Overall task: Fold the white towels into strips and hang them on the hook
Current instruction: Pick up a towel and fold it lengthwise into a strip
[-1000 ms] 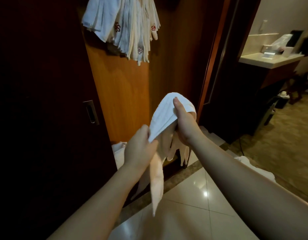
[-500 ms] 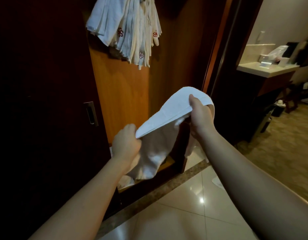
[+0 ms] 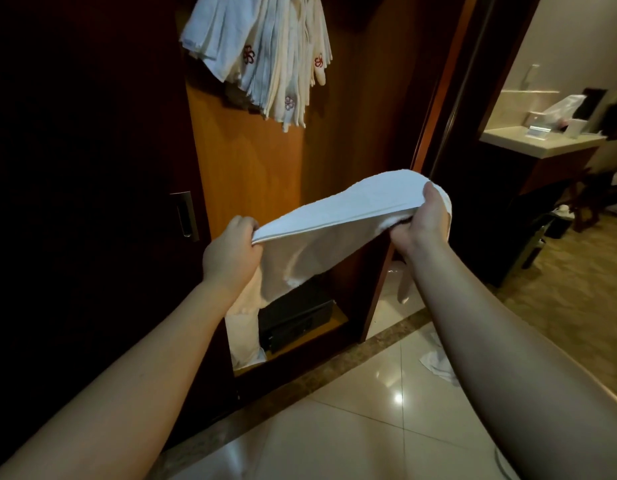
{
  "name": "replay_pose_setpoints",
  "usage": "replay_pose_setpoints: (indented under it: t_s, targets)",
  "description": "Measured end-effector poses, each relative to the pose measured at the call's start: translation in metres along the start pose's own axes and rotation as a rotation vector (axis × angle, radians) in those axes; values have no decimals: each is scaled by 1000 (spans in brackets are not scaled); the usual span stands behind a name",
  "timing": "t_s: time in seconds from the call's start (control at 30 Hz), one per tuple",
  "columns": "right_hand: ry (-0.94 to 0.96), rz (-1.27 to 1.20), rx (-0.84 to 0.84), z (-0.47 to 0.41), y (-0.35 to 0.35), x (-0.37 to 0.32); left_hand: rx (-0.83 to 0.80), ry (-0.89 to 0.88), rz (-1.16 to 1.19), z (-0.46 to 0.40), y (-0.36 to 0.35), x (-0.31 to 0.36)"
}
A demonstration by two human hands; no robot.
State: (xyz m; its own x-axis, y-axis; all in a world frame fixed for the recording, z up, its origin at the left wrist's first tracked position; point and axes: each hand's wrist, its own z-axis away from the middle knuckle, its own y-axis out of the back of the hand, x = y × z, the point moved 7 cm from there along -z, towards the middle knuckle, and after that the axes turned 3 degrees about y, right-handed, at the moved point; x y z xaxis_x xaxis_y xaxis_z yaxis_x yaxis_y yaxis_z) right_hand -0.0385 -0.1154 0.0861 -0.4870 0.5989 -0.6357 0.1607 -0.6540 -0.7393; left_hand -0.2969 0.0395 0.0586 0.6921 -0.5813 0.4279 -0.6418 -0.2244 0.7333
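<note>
Below the hanging towels (image 3: 265, 53) on the wardrobe panel, the left hand (image 3: 230, 252) pinches one end of a white towel (image 3: 338, 211), fingers curled over its folded edge. From there the cloth stretches up and rightward, well under the hung bundle, to the right hand (image 3: 419, 221), which clamps the other end, thumb on top. Its lower layer sags between the two hands. It looks soft, light and limp, best held at the end corners to keep the fold taut.

Held towel (image 3: 341, 209) below the hanging towels (image 3: 265, 53); black box (image 3: 296, 317) under it; counter (image 3: 539, 142) far right.
</note>
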Motion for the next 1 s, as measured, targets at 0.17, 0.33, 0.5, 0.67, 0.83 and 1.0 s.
replay_pose_setpoints:
  t_s: [0.17, 0.33, 0.5, 0.67, 0.83, 1.0]
  targets:
    - [51, -60, -91, -15, -12, -28, -84, 109, -255, -12, 43, -36]
    - [22, -22, -83, -19, -11, -23, -265, 251, 244, 18, 31, -74]
    - [-27, 22, 8, -25, 7, -2, 47, 276, 818, 12, 69, -91]
    - [-120, -80, 21, -24, 2, 22, -447, 410, 1324, 26, 28, -79]
    - [-104, 69, 91, -35, 24, 22, -435, 552, 918, 61, -7, -104]
    - [-105, 63, 52, -43, 33, 33, -118, 404, 1291, 28, 43, -100]
